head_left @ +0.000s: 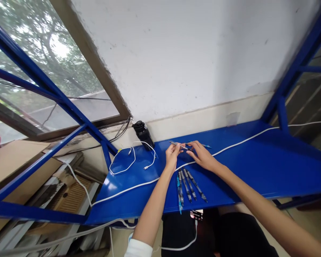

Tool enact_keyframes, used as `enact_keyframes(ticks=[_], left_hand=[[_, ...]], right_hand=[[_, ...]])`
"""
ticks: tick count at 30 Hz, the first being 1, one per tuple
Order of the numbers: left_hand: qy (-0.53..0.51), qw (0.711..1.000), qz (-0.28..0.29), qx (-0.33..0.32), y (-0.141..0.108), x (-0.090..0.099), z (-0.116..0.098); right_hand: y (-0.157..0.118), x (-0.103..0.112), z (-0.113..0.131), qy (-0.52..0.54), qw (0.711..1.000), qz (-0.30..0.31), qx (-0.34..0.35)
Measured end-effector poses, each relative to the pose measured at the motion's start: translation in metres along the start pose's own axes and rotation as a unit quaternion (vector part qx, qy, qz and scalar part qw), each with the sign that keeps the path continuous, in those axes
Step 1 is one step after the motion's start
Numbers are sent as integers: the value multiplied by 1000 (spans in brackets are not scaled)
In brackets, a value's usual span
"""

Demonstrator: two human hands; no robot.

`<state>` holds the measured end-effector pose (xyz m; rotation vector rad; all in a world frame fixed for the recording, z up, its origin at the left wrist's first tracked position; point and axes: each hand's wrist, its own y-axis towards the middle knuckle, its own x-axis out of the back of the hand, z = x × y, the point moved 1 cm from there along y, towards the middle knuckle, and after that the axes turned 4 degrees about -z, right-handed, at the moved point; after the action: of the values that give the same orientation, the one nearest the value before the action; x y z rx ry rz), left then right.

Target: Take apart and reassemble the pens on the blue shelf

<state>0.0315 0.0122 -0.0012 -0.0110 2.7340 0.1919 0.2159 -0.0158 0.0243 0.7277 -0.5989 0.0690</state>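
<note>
My left hand (173, 154) pinches a slim dark pen (182, 146) above the blue tabletop (246, 164). My right hand (199, 153) is at the pen's right end, fingers bent around it. Beyond my right hand, a light-blue pen (206, 146) lies on the table. Nearer to me, several pens lie side by side: clear ones with grey grips and dark tips (188, 184), and one with light-blue parts (179, 192) at the left of the row.
A black bottle (144, 135) stands by the wall. A white charging cable (127, 168) loops beside it, and a long white cord (139, 185) crosses the table. Blue frame bars (77, 112) rise at both sides. A phone (196, 214) is below the front edge.
</note>
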Motion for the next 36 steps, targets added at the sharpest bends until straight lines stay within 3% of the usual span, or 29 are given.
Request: enact_keyframes(ticks=[3,6,8,9,12,14,16,27,31,36], left_hand=[[-38,999,0,10,0,-3,-3],[-96,995,-2,24,0,-6,-3],[-122,992,-1,34,0,-8,-2],[-131,991,2,39,-1,-9,-2],[-123,991,13,48,-3,-11,-4],[-103,993,17,49,-4,-11,-7],[-86,995,16,48,-5,-12,-9],[-90,995,4,51,-2,-10,-6],[-84,994,7,63,-4,-10,-5],[-55,997,19,42,-6,-13,-10]], right_hand=[[-63,14,43,2,996,-81,-25],[-178,9,73,26,988,-146,-36],[-253,-11,78,40,993,-95,-64],[-283,-24,75,22,992,-32,-124],[-333,-65,56,-22,940,168,-295],[-338,-86,42,-66,908,245,-335],[-332,-100,30,-93,897,279,-330],[-312,-120,-6,-133,893,315,-290],[-317,-125,-5,-125,898,275,-320],[-320,-138,-12,-60,888,131,-437]])
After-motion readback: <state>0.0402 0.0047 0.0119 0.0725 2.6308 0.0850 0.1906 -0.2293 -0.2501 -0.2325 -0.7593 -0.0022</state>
